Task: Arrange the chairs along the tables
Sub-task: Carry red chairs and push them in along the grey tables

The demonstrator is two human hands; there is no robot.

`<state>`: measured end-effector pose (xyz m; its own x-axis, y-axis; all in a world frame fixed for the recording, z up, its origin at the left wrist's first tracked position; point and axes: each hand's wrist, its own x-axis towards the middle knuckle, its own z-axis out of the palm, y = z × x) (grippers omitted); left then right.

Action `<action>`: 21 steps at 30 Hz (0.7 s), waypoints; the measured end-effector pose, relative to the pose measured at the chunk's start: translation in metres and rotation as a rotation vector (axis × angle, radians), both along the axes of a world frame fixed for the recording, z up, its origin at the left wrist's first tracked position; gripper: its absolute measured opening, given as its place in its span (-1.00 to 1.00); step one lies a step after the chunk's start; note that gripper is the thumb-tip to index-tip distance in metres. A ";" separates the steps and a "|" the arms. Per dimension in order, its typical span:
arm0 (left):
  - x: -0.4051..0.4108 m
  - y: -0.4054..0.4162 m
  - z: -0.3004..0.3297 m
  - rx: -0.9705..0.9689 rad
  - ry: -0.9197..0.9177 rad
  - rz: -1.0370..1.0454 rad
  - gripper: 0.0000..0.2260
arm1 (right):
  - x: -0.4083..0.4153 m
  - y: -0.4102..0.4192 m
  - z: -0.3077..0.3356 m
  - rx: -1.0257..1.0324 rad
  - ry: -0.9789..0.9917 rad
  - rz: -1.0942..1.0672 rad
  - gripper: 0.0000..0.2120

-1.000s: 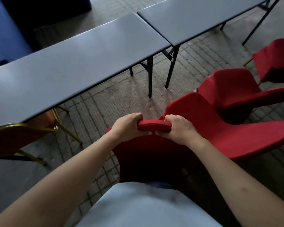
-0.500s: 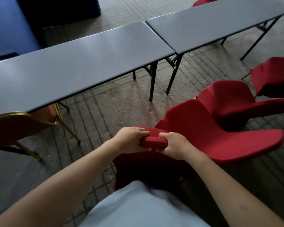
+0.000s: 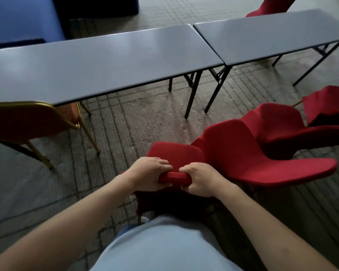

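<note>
Holding the top edge of a red chair (image 3: 176, 153), the left hand (image 3: 148, 174) and the right hand (image 3: 201, 179) sat side by side, close together. The fingers of both hands were curled tight over the padded back of that chair. The chair was near the person, in the middle of the view, and its seat faced the tables.

Just to its right was a second red chair (image 3: 262, 155), and it looked tilted. A third red chair (image 3: 278, 124) was right behind that one, farther to the right. A fourth red chair (image 3: 327, 102) peeked in at the right edge.

Two long grey tables stood end to end across the far side. The left table (image 3: 86, 63) had a chair with a gold frame (image 3: 27, 122) pushed partly under its near edge, on the left. The right table (image 3: 272, 34) had one more red chair (image 3: 270, 6) on its far side.

The floor (image 3: 135, 118) was made of small grey bricks. A big blue thing (image 3: 22, 18) stood in the far left corner. The person wore a light blue shirt (image 3: 160, 245).
</note>
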<state>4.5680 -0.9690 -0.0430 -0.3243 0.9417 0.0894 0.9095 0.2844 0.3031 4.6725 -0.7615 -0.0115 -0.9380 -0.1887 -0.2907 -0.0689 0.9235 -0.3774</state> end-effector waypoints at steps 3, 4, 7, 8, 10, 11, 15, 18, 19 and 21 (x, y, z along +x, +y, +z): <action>-0.003 -0.016 0.008 0.022 0.042 0.042 -0.65 | -0.011 -0.013 0.007 0.028 0.008 0.040 -0.79; -0.004 -0.021 0.011 0.032 0.059 0.052 -0.65 | -0.015 -0.017 0.009 0.033 0.019 0.052 -0.78; -0.010 -0.042 0.016 0.037 0.096 0.084 -0.67 | -0.029 -0.034 0.013 0.042 0.032 0.096 -0.81; -0.013 -0.047 0.017 0.030 0.098 0.098 -0.67 | -0.034 -0.039 0.015 0.044 0.031 0.107 -0.81; -0.021 -0.061 0.019 0.022 0.103 0.137 -0.66 | -0.048 -0.050 0.016 0.039 0.032 0.135 -0.81; -0.026 -0.069 0.020 0.019 0.108 0.160 -0.66 | -0.056 -0.057 0.017 0.030 0.036 0.152 -0.81; -0.049 -0.095 0.025 0.016 0.138 0.238 -0.67 | -0.093 -0.078 0.019 0.010 0.079 0.202 -0.81; -0.072 -0.113 0.025 0.015 0.145 0.286 -0.68 | -0.128 -0.093 0.020 -0.001 0.072 0.250 -0.84; -0.079 -0.118 0.023 0.008 0.140 0.304 -0.68 | -0.140 -0.097 0.018 -0.003 0.060 0.270 -0.85; -0.095 -0.127 0.017 -0.007 0.125 0.347 -0.68 | -0.165 -0.105 0.011 0.004 0.048 0.303 -0.82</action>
